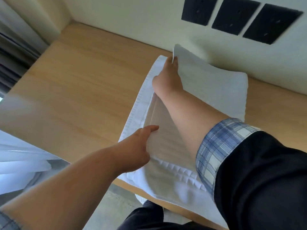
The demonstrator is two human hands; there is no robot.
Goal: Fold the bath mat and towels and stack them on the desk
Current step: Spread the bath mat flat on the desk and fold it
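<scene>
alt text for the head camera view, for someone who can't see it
Two bare hands fold a white cloth on a light wooden desk: the right hand pinches a raised far corner, while the left hand holds the near edge of the top layer. Three black panels sit on the pale wall behind.

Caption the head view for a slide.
Right hand pinches far corner of white towel; left hand grips its near fold, on desk.

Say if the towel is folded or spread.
Mid-fold: the towel lies in layers on the desk, its far corner pinched up by the right hand, the left hand gripping a near edge.
</scene>
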